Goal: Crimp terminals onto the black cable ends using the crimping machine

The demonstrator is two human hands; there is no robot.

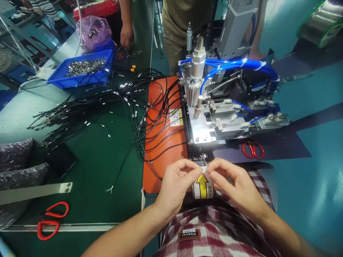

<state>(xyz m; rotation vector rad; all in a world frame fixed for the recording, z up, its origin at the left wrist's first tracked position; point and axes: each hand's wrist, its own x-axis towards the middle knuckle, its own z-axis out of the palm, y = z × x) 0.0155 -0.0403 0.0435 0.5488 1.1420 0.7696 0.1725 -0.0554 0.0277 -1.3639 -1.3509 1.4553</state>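
My left hand [177, 184] and my right hand [235, 182] are raised at the near end of the machine, fingertips almost meeting. In each, thumb and forefinger are pinched together. Whatever sits between the fingertips is too small to make out. Just below them is a white label with a yellow arrow [203, 186]. A black cable [157, 173] runs over the orange plate [160, 142] and disappears behind my left hand. Beyond my fingers stands the metal machine [199, 123], with blue air hoses [235, 64] across its top.
Black cables [88, 103] lie bundled on the green mat [93, 171]. A blue bin [80, 80] holds small metal parts. Red-handled scissors [48, 228] lie front left, another red-handled pair [253, 150] right of the machine. Across the table stands a person [174, 35], one hand [127, 35] lowered.
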